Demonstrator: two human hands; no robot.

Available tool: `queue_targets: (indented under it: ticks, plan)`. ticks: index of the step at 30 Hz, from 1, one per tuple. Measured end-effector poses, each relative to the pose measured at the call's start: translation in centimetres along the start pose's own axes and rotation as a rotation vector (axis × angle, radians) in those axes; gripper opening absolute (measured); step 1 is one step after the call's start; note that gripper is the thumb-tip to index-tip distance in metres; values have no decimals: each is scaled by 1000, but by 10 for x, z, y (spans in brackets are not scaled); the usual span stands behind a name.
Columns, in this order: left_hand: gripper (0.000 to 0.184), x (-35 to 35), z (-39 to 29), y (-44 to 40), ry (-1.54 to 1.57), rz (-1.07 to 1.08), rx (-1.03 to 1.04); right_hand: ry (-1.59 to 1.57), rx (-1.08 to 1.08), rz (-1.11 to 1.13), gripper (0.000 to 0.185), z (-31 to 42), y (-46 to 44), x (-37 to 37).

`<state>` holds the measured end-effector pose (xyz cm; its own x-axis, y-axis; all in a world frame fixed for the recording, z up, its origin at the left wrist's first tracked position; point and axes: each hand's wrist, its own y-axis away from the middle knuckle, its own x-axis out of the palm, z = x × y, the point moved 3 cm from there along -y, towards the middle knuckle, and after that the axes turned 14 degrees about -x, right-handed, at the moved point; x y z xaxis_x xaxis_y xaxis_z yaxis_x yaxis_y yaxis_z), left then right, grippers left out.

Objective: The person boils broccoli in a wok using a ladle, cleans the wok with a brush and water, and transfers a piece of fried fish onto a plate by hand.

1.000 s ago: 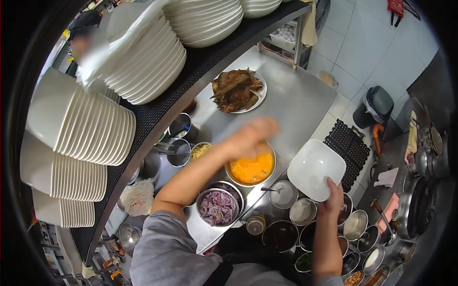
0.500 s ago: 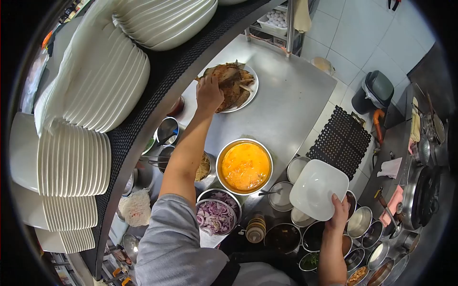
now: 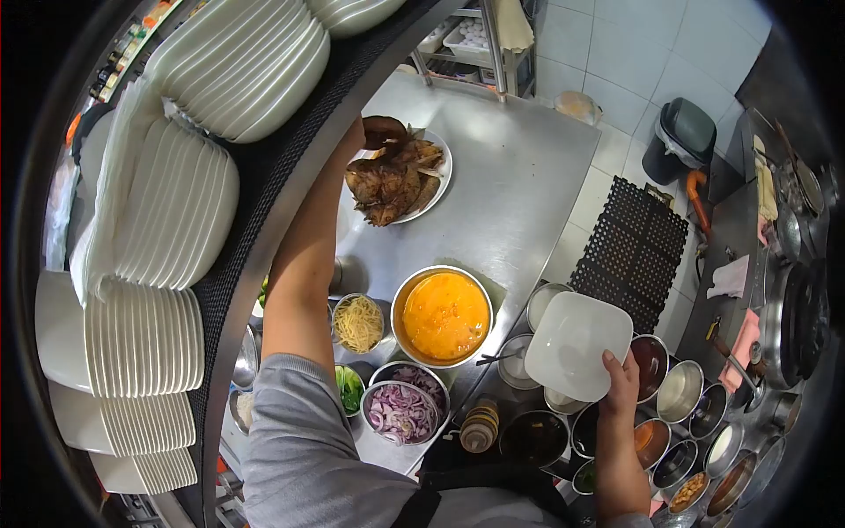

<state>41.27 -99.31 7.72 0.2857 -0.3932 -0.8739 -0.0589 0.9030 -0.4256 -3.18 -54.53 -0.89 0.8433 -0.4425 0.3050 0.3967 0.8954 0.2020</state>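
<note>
My right hand grips the rim of a white square bowl, thumb on its near edge. The bowl is tilted over several metal containers, with nothing visible inside. My left forearm reaches far across the steel counter. Only a sliver of my left hand shows, as the shelf edge covers its fingers. Beside it is a dark brown rounded thing that I cannot make out; whether it is held is unclear. Just below lies browned, fried-looking fish on a white plate.
A pot of orange liquid stands mid-counter near sliced red onions and yellow shreds. Stacked white dishes line the shelf at left. A squeeze bottle and ingredient containers sit close to my body.
My left hand has moved from the fish leftward, mostly behind the shelf edge, and the dark brown thing now shows beside it. The bowl stays in my right hand. The view has shifted.
</note>
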Motion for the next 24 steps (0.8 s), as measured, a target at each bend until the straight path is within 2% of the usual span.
queue_targets:
  ticks: [4, 12, 20, 24]
  plan:
    - [16, -13, -18, -9, -70, 107, -85, 6, 16, 4, 46, -8, 2, -1]
    - [17, -30, -17, -35, -82, 249, -72, 7, 26, 3, 47, -11, 3, -5]
    - [19, -69, -76, -21, -79, 292, 61, -13, 15, -45, 45, -30, -11, 0]
    - [20, -110, -117, 2, -28, 266, 162, -94, -10, -94, 45, -35, -26, 17]
